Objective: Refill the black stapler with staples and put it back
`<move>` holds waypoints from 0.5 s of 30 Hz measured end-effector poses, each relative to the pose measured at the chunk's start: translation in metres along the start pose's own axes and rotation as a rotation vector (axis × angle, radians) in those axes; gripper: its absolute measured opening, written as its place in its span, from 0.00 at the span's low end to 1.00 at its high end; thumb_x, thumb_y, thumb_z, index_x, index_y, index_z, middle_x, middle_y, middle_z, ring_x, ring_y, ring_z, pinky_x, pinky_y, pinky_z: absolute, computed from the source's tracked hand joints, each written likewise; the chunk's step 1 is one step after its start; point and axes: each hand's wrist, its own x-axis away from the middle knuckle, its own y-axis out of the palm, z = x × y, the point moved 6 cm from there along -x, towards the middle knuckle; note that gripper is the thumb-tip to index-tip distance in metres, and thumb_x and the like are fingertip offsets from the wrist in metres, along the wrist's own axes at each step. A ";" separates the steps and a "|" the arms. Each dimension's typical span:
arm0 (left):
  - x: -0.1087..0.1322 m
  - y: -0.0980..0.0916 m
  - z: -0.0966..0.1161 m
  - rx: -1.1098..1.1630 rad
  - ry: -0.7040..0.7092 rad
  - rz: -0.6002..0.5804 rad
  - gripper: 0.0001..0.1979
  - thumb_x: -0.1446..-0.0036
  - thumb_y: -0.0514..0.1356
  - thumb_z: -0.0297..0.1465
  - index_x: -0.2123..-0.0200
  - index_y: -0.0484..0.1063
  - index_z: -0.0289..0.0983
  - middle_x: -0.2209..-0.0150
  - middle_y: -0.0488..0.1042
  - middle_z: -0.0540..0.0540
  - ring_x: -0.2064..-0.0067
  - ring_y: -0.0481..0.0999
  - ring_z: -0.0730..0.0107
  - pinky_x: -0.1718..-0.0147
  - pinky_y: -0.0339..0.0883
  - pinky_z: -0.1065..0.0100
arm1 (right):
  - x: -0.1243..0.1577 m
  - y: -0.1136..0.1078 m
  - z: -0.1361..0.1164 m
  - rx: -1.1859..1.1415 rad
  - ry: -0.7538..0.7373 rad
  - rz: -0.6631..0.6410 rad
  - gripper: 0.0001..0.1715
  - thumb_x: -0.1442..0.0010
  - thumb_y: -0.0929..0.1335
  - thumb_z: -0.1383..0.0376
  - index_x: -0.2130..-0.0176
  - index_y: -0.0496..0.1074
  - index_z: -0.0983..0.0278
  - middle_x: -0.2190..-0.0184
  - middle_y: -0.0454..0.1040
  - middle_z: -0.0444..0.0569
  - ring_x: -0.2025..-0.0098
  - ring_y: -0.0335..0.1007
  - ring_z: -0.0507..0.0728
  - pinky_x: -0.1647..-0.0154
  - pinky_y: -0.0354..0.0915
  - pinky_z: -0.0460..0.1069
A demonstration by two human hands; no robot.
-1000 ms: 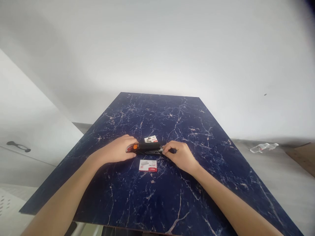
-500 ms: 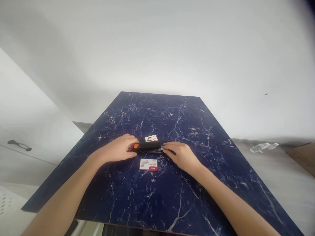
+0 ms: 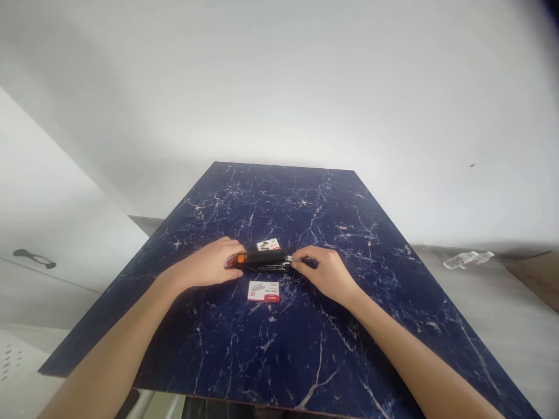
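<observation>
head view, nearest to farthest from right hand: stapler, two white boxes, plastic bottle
Right hand:
1. Black orange-tipped stapler, touching, leftward
2. Too close to call: front white box; rear white box
3. Clear plastic bottle, far right, off board

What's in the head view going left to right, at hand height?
cabinet handle → left hand → stapler → right hand → plastic bottle → cardboard
</observation>
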 end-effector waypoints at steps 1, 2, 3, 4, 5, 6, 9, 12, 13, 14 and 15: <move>0.000 0.000 0.000 0.002 0.002 0.003 0.12 0.38 0.64 0.43 0.56 0.76 0.43 0.56 0.76 0.43 0.53 0.73 0.55 0.58 0.65 0.60 | 0.000 0.001 0.001 -0.011 -0.007 -0.017 0.05 0.35 0.72 0.65 0.60 0.82 0.56 0.57 0.84 0.44 0.56 0.81 0.58 0.54 0.73 0.53; 0.000 0.000 0.000 0.002 0.003 0.004 0.12 0.38 0.64 0.43 0.56 0.76 0.43 0.56 0.76 0.44 0.53 0.73 0.55 0.58 0.65 0.61 | 0.000 0.002 0.002 -0.020 -0.016 -0.034 0.06 0.36 0.72 0.66 0.60 0.82 0.56 0.57 0.84 0.44 0.55 0.81 0.58 0.52 0.73 0.53; 0.000 0.000 0.000 0.000 0.003 0.001 0.12 0.37 0.63 0.43 0.56 0.76 0.43 0.55 0.76 0.44 0.52 0.73 0.55 0.58 0.65 0.61 | 0.000 0.004 0.002 -0.027 -0.023 -0.050 0.06 0.36 0.72 0.66 0.61 0.82 0.56 0.57 0.84 0.44 0.55 0.81 0.58 0.51 0.73 0.53; 0.000 0.000 0.000 -0.004 0.000 -0.003 0.12 0.37 0.63 0.43 0.55 0.75 0.43 0.55 0.75 0.44 0.52 0.72 0.55 0.58 0.65 0.61 | 0.000 0.004 0.003 -0.034 -0.022 -0.060 0.06 0.36 0.72 0.66 0.61 0.82 0.56 0.56 0.84 0.44 0.55 0.81 0.58 0.50 0.73 0.53; 0.000 0.000 0.000 -0.010 -0.005 -0.010 0.12 0.37 0.63 0.43 0.55 0.75 0.43 0.55 0.75 0.44 0.52 0.72 0.54 0.58 0.65 0.61 | 0.000 0.004 0.003 -0.040 -0.014 -0.062 0.07 0.35 0.72 0.66 0.60 0.83 0.56 0.56 0.84 0.44 0.55 0.81 0.58 0.50 0.73 0.53; 0.000 0.000 0.000 -0.017 -0.009 -0.018 0.12 0.37 0.63 0.43 0.55 0.75 0.43 0.55 0.75 0.44 0.52 0.72 0.54 0.58 0.65 0.61 | 0.000 0.004 0.004 -0.044 0.000 -0.059 0.06 0.35 0.72 0.66 0.60 0.83 0.56 0.56 0.84 0.44 0.55 0.81 0.57 0.51 0.73 0.53; 0.000 0.001 0.000 -0.034 -0.014 -0.024 0.12 0.36 0.62 0.43 0.56 0.75 0.43 0.56 0.75 0.44 0.52 0.72 0.54 0.58 0.65 0.61 | 0.000 0.004 0.006 -0.055 0.045 -0.049 0.06 0.35 0.73 0.65 0.60 0.83 0.55 0.56 0.84 0.43 0.55 0.80 0.56 0.52 0.73 0.52; 0.000 0.000 0.000 -0.036 -0.002 -0.013 0.11 0.37 0.63 0.43 0.56 0.75 0.43 0.55 0.76 0.44 0.52 0.72 0.54 0.58 0.65 0.61 | -0.001 0.005 0.007 -0.056 0.059 -0.058 0.05 0.36 0.73 0.65 0.61 0.83 0.55 0.57 0.84 0.42 0.55 0.80 0.56 0.52 0.72 0.52; 0.000 0.000 0.000 -0.032 0.000 -0.009 0.11 0.37 0.63 0.42 0.56 0.75 0.43 0.55 0.76 0.44 0.52 0.72 0.55 0.58 0.65 0.61 | -0.001 0.006 0.007 -0.052 0.060 -0.060 0.05 0.36 0.73 0.65 0.61 0.83 0.55 0.57 0.84 0.42 0.55 0.81 0.56 0.51 0.72 0.52; 0.000 0.000 0.000 -0.028 0.000 -0.007 0.11 0.37 0.63 0.42 0.55 0.75 0.43 0.55 0.76 0.44 0.52 0.73 0.55 0.57 0.65 0.61 | -0.001 0.006 0.007 -0.045 0.061 -0.063 0.05 0.35 0.73 0.65 0.61 0.82 0.55 0.56 0.84 0.42 0.55 0.81 0.57 0.51 0.73 0.52; 0.000 0.001 0.000 -0.024 -0.001 -0.005 0.11 0.37 0.63 0.42 0.55 0.75 0.43 0.55 0.76 0.44 0.52 0.73 0.55 0.57 0.66 0.61 | -0.001 0.006 0.006 -0.032 0.061 -0.071 0.05 0.35 0.73 0.65 0.61 0.82 0.55 0.56 0.84 0.43 0.55 0.81 0.57 0.51 0.73 0.53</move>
